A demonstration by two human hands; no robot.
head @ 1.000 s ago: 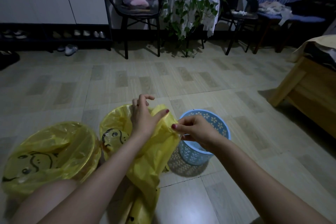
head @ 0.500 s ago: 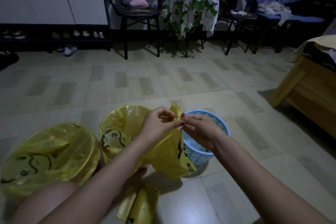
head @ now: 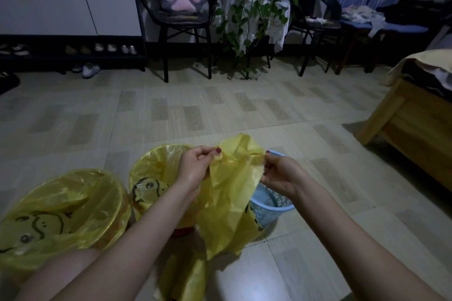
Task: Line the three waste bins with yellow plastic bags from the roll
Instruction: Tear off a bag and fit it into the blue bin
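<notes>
A loose yellow plastic bag [head: 230, 200] hangs between my hands, its mouth partly spread. My left hand [head: 195, 168] pinches its top edge on the left, my right hand [head: 281, 176] pinches the edge on the right. Behind the bag stands a light blue lattice bin [head: 274, 205], unlined and half hidden. Two bins to the left carry yellow bags with a cartoon print: the middle bin [head: 151, 173] and the left bin [head: 61, 212]. More yellow bag material [head: 183, 276] lies on the floor below my arms.
A wooden bed frame [head: 411, 129] stands at the right. Two black chairs [head: 181, 19] and a trailing plant [head: 252, 7] line the far wall, with a shoe rack [head: 71, 51] at the left. Tiled floor [head: 220, 110] stretches ahead of the bins.
My hands, close together on the bag's top edge half a second ago, have moved apart, pulling the bag's mouth wider in front of the blue bin.
</notes>
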